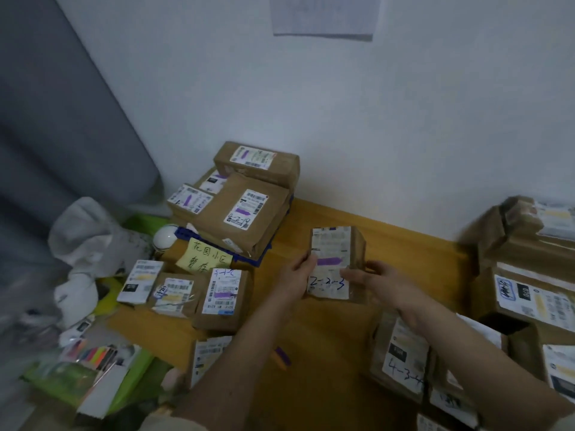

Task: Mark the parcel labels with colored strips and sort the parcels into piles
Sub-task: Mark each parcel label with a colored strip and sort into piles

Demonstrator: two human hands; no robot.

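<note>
The left hand [298, 275] and right hand [378, 279] grip the side edges of a small cardboard parcel [337, 262], purple-striped label up, lifted just right of the stack of parcels [249, 200]; it looks light and stiff; edge holds should suit it.

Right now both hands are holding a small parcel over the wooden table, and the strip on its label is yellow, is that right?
Not quite. In the head view the strip on the parcel is purple, not yellow. The rest holds: left hand and right hand both hold it over the wooden table.
</note>
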